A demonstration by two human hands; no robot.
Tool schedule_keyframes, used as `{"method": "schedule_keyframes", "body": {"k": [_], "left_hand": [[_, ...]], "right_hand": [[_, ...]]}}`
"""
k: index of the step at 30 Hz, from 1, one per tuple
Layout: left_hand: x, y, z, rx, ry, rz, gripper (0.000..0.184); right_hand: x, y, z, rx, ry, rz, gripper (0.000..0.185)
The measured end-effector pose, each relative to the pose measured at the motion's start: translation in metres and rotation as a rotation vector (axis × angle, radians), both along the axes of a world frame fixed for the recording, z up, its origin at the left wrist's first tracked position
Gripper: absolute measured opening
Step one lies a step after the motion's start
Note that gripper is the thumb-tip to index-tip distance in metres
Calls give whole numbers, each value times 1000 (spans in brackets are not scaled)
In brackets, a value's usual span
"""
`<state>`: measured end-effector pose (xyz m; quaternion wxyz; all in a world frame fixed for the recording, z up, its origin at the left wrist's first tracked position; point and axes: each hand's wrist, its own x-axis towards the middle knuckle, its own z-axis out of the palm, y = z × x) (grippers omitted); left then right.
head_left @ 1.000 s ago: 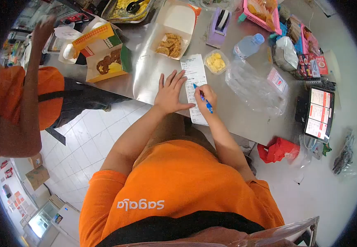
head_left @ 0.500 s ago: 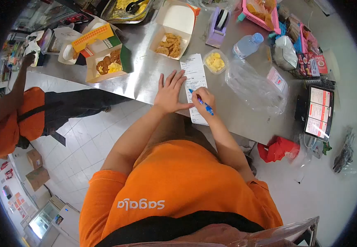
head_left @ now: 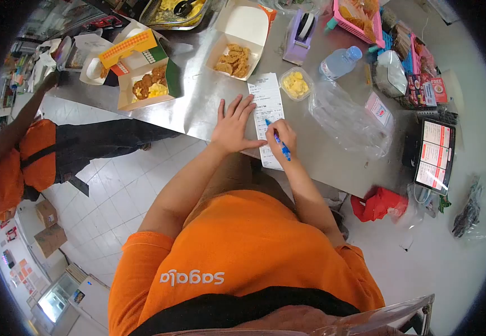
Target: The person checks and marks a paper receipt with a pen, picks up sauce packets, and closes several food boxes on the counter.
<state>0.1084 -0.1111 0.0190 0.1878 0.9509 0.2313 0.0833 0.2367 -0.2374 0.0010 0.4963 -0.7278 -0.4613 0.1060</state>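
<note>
A long printed paper slip (head_left: pixel 267 103) lies on the metal table (head_left: pixel 332 162) near its front edge. My left hand (head_left: pixel 233 127) rests flat with fingers spread, its thumb and fingertips at the slip's left side. My right hand (head_left: pixel 281 139) is closed round a blue pen (head_left: pixel 283 147), whose tip is at the slip's printed lines. Beyond the slip stands an open box of fried food (head_left: pixel 234 60). A small clear tub of yellow food (head_left: pixel 295 84) sits just right of the slip's upper part.
Another open box (head_left: pixel 149 89) stands at left, a tray (head_left: pixel 173 23) behind it. At right are a tape dispenser (head_left: pixel 300 39), a bottle (head_left: pixel 339 63), a plastic bag (head_left: pixel 349 117), a pink basket (head_left: pixel 358 25) and a tablet (head_left: pixel 434 154). A co-worker (head_left: pixel 35 154) stands at left.
My right hand and the pen have shifted slightly over the slip. My left hand stays flat in place. The co-worker's raised arm has come down, reaching toward the table's far left end.
</note>
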Motion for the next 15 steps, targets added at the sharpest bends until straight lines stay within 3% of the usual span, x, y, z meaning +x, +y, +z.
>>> {"method": "schedule_keyframes", "body": {"k": [4,10,15], "left_hand": [[0,0,3,-9,9,0,100],[1,1,1,-2,-1,-2,100],[1,0,2,-3,5,-3,100]], "right_hand": [[1,1,2,-5,-15,-77,10],[0,-2,6,-18,9,45,11],[1,-2,2,26,-7,-95,13]]}}
